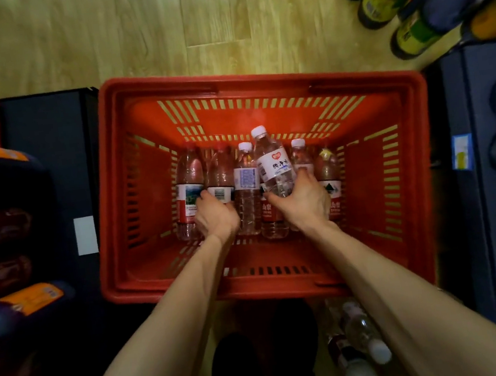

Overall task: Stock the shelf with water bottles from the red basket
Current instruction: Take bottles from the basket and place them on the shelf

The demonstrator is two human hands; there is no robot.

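Observation:
A red plastic basket [109, 186] stands on the floor below me, with several clear water bottles lying side by side on its bottom. My right hand [303, 201] grips a white-capped bottle with a white label [273, 162] and holds it tilted above the others. My left hand [215, 215] reaches down and curls its fingers round a red-labelled bottle [220, 178] that lies among the rest. More bottles lie on either side: a red-labelled one [188, 192] at the left, a white-capped one [246, 185] in the middle, another red-labelled one [329, 174] at the right.
Dark blue shelves flank the basket: the left shelf [47, 143] holds packaged goods, the right shelf [461, 105] holds bottles with green and orange caps. More drink bottles [380, 6] stand at the top right. Two water bottles [362, 342] lie by my feet.

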